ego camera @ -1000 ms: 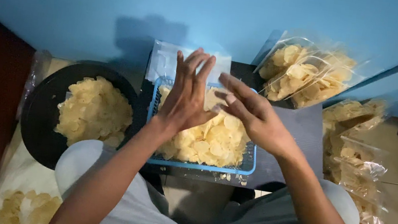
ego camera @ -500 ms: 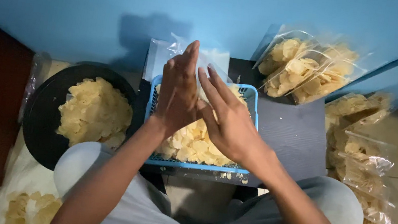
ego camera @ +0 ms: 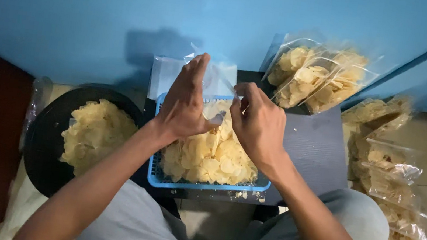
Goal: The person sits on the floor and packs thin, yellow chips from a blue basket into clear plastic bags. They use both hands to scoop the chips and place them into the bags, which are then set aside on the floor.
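Note:
A blue plastic basket [ego camera: 205, 186] heaped with pale yellow chips [ego camera: 214, 158] stands in front of me. Above its far side both hands hold an empty clear plastic bag [ego camera: 218, 78]. My left hand [ego camera: 185, 103] has its fingers stretched up along the bag's left side. My right hand [ego camera: 259, 123] pinches the bag's right edge between thumb and fingers. A stack of flat clear bags [ego camera: 164, 76] lies behind the basket.
A black round pan [ego camera: 45, 140] with more chips sits at the left. Filled chip bags [ego camera: 316, 75] lean against the blue wall at the back right. Several more filled bags [ego camera: 388, 174] pile along the right. A dark board [ego camera: 313, 148] lies under the basket.
Both hands rose from over the chips toward the basket's far side and took up a clear bag. The camera view shifted slightly.

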